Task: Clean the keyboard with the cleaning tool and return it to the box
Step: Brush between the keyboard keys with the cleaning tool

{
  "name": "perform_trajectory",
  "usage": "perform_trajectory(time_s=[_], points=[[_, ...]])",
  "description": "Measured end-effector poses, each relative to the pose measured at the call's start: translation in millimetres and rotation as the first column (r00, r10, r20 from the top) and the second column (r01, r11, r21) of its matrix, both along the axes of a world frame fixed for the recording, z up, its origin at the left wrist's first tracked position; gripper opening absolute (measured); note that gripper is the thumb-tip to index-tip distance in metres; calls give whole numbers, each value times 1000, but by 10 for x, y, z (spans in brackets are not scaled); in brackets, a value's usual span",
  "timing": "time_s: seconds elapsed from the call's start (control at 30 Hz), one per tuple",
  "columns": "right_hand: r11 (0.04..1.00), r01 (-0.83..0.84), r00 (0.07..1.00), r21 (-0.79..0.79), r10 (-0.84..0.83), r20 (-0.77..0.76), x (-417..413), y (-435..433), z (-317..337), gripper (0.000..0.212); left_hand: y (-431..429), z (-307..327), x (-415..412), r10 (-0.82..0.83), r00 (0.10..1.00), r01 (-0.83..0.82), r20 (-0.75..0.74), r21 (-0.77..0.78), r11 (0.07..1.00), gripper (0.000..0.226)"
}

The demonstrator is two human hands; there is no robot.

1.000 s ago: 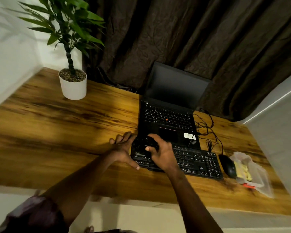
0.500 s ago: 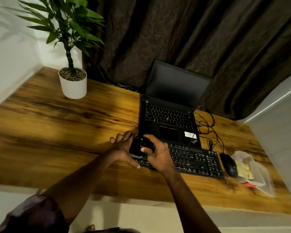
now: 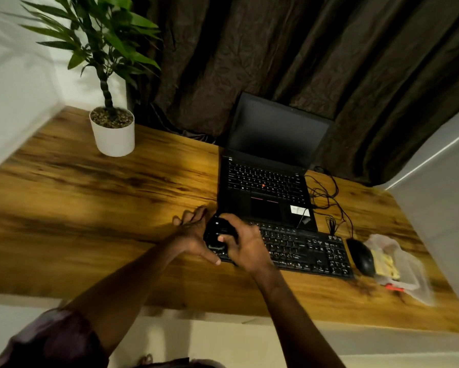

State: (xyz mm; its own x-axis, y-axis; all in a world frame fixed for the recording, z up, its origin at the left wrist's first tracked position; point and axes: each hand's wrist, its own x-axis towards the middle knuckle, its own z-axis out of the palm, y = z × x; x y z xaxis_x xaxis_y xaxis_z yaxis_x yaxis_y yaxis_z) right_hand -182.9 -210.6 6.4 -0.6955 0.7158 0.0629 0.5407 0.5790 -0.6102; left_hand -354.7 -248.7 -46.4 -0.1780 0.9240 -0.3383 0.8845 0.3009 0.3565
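"On the wooden desk [image 3: 90,208], where was the cleaning tool [image 3: 217,233]?"

"Over the left end of the keyboard [image 3: 302,251]. The right hand [image 3: 247,248] gripped it from the right, thumb and fingers curled round its dark, rounded body."

"And the left hand [image 3: 193,235]?"

"Flat and spread, holding nothing, resting by the keyboard's left edge, just beside the tool."

"The box?"

"A clear plastic box [image 3: 398,264] lay at the far right, just past the mouse [image 3: 361,257]. An open laptop [image 3: 265,187] stood behind the keyboard."
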Motion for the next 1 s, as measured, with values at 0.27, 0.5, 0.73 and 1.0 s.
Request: perform_trajectory(time_s=[0.27,0.5,0.73,1.0], points=[[994,107,994,-31,-107,1,445,260,42,46,-31,-5,-6,-8,1000,7,16,46,999,147],[994,112,993,12,-111,-27,434,246,118,41,-30,-8,-18,1,1000,-2,11,41,999,148],[994,97,994,-56,-100,-43,330,253,138,42,-25,-51,-29,-18,1000,17,21,43,999,153],[984,176,984,-14,-176,22,865,449,121,45,-33,-48,-28,-41,999,39,18,64,997,151]])
